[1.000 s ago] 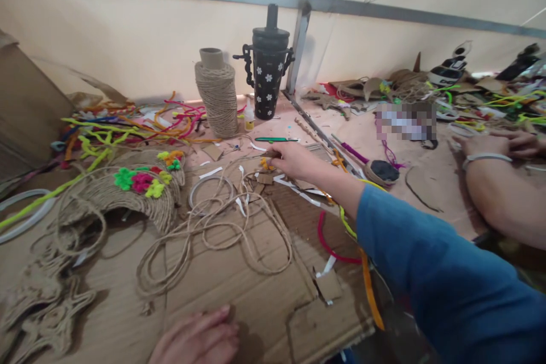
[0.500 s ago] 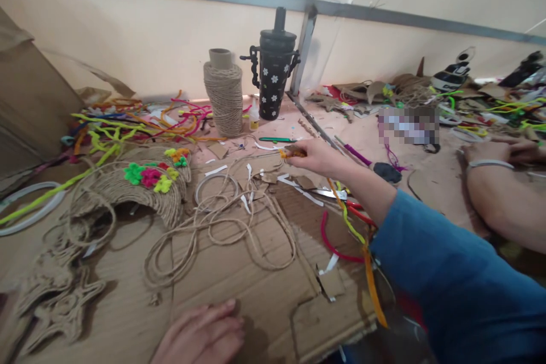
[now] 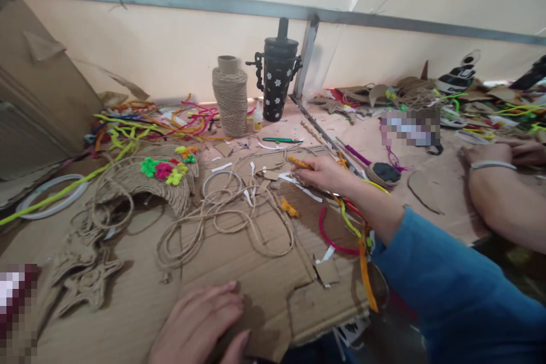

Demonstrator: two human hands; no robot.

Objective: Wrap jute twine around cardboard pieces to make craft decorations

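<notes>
My right hand (image 3: 322,173), in a blue sleeve, is closed over the cardboard with an orange pipe cleaner (image 3: 299,162) at its fingertips. Below it, a small curled orange pipe cleaner piece (image 3: 290,209) lies on the cardboard (image 3: 239,259). White paper strips (image 3: 301,186) are under and beside the fingers. My left hand (image 3: 202,318) rests on the cardboard near the front edge, fingers extended and holding nothing. Loose loops of jute twine (image 3: 230,224) lie between the hands. To the left, a twine-covered crescent (image 3: 164,190) carries green, pink and yellow fuzzy flowers (image 3: 162,170).
A twine spool (image 3: 230,102), a small glue bottle (image 3: 258,118) and a black flowered tumbler (image 3: 279,79) stand at the back. A green craft knife (image 3: 281,140) lies before them. Twine-covered stars (image 3: 91,281) sit at left. Another person's arm (image 3: 495,193) is at right.
My right hand has moved slightly down and right. A curled orange piece now lies on the cardboard below it. My left hand remains on the cardboard, its thumb now showing.
</notes>
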